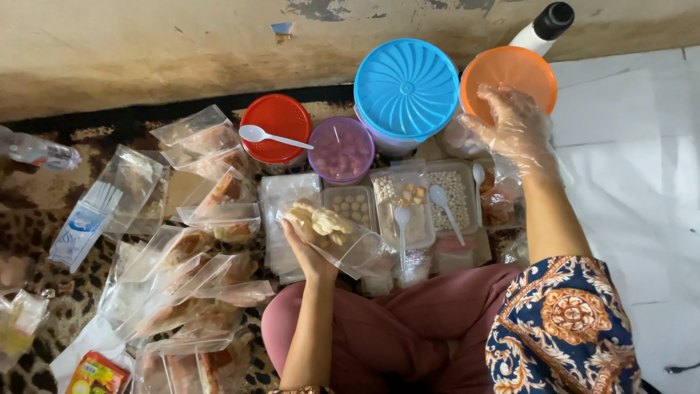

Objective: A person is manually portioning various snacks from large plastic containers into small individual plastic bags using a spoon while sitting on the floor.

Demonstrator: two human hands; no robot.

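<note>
Filled clear bags [211, 292] are lying in a heap on the floor [627, 182] at left, too overlapped to count, approx a dozen. Left hand [310, 241] is holding a clear snack bag [332, 233], fingers curled under it, pale crackers inside, just above the lap. Step looks like filling w/ toppings. 4 round tubs behind: red lid [277, 128] w/ 1 white spoon [270, 136], purple [341, 149], blue lid [406, 87], orange tub [508, 76]. 3 small trays [408, 201] w/ 3 more spoons. Right hand [514, 128], plastic-gloved, is hanging open over the orange tub, holding nothing. Next move prob needs a pinch from that tub, then over to the bag mouth.
</note>
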